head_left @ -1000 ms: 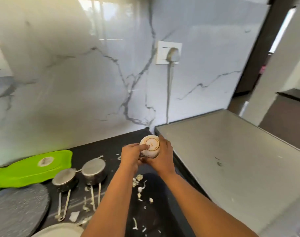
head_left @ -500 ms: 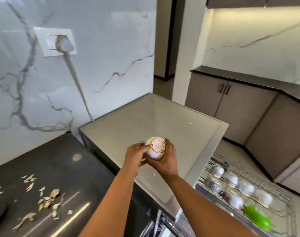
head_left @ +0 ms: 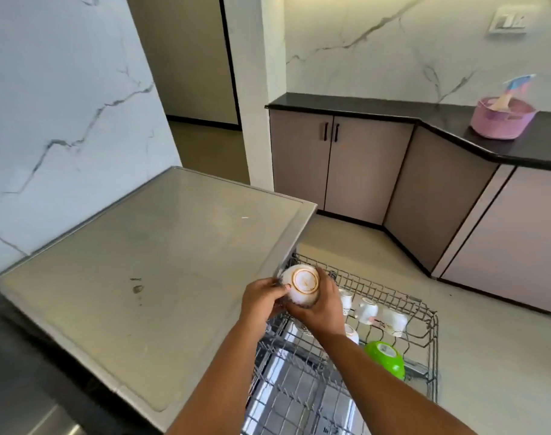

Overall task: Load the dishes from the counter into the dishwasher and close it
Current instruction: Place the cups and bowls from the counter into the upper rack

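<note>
Both hands hold a small white bowl (head_left: 300, 286) upside down, its gold-ringed foot facing me. My left hand (head_left: 261, 301) grips its left side and my right hand (head_left: 322, 309) wraps the right side. The bowl hangs over the near left corner of the pulled-out wire dishwasher rack (head_left: 424, 312). In the rack stand several white cups (head_left: 366, 310) and an upturned green bowl (head_left: 385, 357). The dishwasher's grey top (head_left: 142, 262) lies to the left of my hands.
A black counter (head_left: 23, 387) borders the dishwasher top at lower left. Across the floor run beige cabinets (head_left: 355, 171) under a dark countertop, with a pink basket (head_left: 501, 120) on it. A lower wire rack (head_left: 302, 394) shows beneath my arms.
My view has swung right from the black counter to the open dishwasher. Both hands carried the bowl from above the counter, across the dishwasher top, to over the rack.
</note>
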